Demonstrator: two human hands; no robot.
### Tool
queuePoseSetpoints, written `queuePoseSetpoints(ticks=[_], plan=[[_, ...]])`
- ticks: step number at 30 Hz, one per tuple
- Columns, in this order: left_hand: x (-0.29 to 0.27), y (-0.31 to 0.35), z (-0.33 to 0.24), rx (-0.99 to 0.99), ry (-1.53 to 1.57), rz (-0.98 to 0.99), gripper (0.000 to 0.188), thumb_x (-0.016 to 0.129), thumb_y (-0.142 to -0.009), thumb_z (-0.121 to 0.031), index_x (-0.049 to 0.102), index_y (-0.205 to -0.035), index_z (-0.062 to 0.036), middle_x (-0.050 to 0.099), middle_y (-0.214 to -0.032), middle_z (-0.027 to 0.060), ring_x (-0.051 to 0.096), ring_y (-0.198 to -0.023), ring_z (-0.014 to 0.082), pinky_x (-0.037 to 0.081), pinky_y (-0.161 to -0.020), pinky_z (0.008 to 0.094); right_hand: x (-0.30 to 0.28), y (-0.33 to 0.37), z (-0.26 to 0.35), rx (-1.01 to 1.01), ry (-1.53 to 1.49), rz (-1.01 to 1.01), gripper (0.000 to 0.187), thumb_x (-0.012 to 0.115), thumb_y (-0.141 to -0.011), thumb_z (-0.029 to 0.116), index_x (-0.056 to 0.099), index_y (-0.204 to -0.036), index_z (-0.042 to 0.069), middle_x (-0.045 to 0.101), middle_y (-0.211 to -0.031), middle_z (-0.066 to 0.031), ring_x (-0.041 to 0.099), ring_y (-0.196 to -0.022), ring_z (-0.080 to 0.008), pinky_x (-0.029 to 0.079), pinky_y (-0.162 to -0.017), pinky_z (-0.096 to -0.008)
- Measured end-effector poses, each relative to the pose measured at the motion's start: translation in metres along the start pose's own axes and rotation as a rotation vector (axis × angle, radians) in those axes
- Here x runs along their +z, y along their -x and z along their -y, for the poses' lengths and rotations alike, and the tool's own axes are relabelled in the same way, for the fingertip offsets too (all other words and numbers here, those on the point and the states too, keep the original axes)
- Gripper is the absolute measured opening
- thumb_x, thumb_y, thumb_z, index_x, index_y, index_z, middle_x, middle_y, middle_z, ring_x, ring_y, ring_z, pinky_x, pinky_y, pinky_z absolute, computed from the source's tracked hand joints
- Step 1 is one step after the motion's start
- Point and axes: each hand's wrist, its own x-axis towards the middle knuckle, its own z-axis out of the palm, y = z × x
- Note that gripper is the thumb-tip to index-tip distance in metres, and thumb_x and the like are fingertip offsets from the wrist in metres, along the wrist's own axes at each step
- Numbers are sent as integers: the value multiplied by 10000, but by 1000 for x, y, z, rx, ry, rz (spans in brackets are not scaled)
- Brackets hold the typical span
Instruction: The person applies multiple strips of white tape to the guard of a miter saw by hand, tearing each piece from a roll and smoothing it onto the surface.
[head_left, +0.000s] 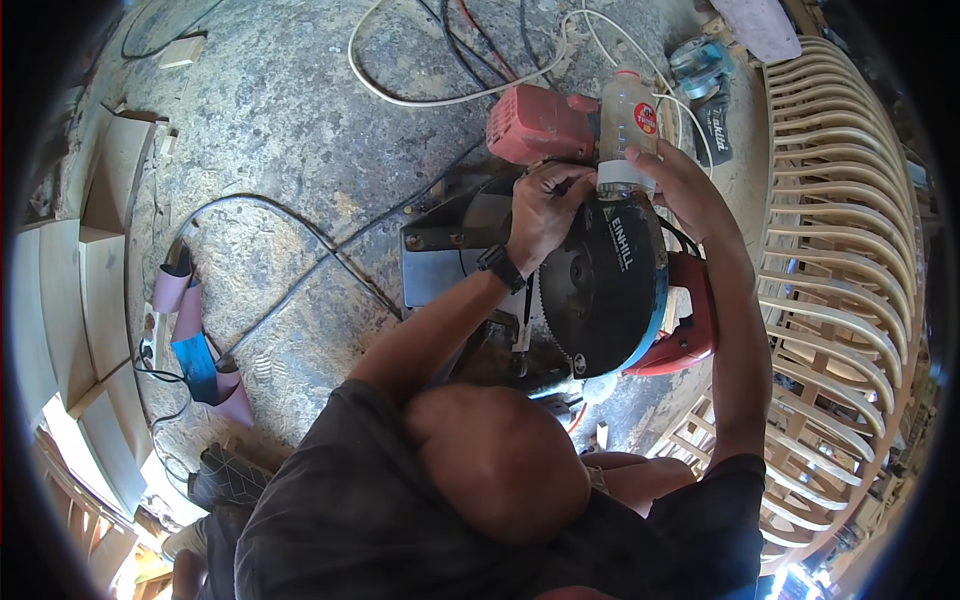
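A clear plastic bottle with a red cap and a red round label stands over the circular saw machine, which has a toothed blade under a black guard. A white band wraps the bottle's lower end. My right hand is closed round the bottle's right side at this band. From the left, my left hand has its fingers pinched together against the band's edge; what they hold, if anything, is hidden. The saw's red motor housing lies just beyond my left hand, and its red handle is below my right forearm.
Black cables and a white cable cross the dusty concrete floor. Strips of sanding belt lie at left, near stacked wooden panels. Rows of curved wooden slats line the right. A blue power tool rests at the far right.
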Motion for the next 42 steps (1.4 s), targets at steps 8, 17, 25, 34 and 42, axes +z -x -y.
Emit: queuePoseSetpoints(ticks=[8, 17, 25, 34, 42], plan=[[4, 6, 1, -125, 97, 38, 132, 709, -910, -83, 747, -1002, 4, 727, -869, 34, 621, -770, 39, 496, -688, 224, -2, -1, -4, -65, 81, 28, 661, 641, -875, 558, 592, -1250, 15, 663, -1067, -86, 602, -959, -161, 475, -757, -309], [4, 5, 5, -86, 143, 17, 145, 719, -899, -119, 757, -962, 7, 744, -832, 53, 643, -736, 59, 509, -678, 230, -37, 19, -14, -467, -26, 13, 741, 611, -947, 522, 459, -1426, -23, 647, -1172, -101, 623, -1064, -189, 500, -842, -338], [-6, 3, -1, -236, 118, 135, 183, 725, -904, -148, 756, -992, 9, 737, -866, 20, 628, -791, 47, 505, -723, 228, -56, 45, -204, -577, 306, -660, 318, 607, -955, 305, 647, -1025, -3, 688, -1002, -103, 671, -894, -214, 534, -747, -378], [-16, 12, 15, -189, 76, 157, 221, 661, -960, -158, 714, -1124, -20, 710, -1038, 4, 608, -932, 52, 483, -814, 238, 45, 69, -344, -287, 778, -366, 245, 602, -941, 244, 640, -949, 2, 681, -935, -102, 675, -807, -199, 538, -671, -375], [-8, 13, 8, 259, -170, 116, 266, 565, -917, -30, 689, -1152, -49, 684, -1130, 149, 661, -1029, 294, 507, -902, 341, 54, 60, -356, -238, 779, -311, 224, 600, -935, 225, 637, -940, 4, 676, -905, -102, 675, -787, -190, 536, -645, -369]])
